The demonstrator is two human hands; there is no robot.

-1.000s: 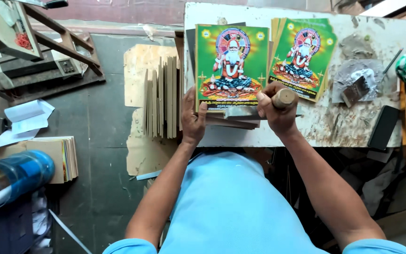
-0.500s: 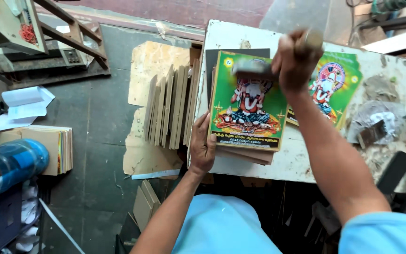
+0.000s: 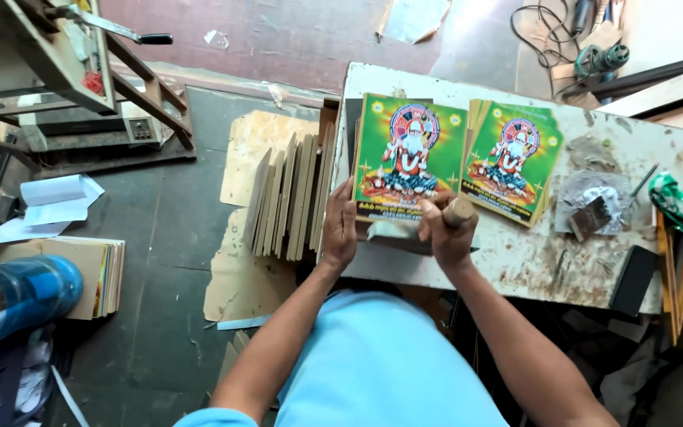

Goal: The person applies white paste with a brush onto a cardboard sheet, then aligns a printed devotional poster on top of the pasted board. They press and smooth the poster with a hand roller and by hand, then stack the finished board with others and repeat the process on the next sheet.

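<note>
left hand (image 3: 340,229) pins a green picture board (image 3: 409,158) on the worktop (image 3: 531,261); right hand (image 3: 446,231) grips a wooden-handled tool (image 3: 458,210), perhaps a hammer, mid-strike; next blow needs steady aim.

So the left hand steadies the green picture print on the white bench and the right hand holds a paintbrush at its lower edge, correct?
Not a paintbrush: in the head view the right hand grips a wooden-handled hammer. The left hand does steady the green picture print on the white bench.

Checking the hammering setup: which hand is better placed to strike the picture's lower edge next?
The right hand: it already grips the wooden-handled tool at that edge, while the left hand is pressed on the green picture.
</note>
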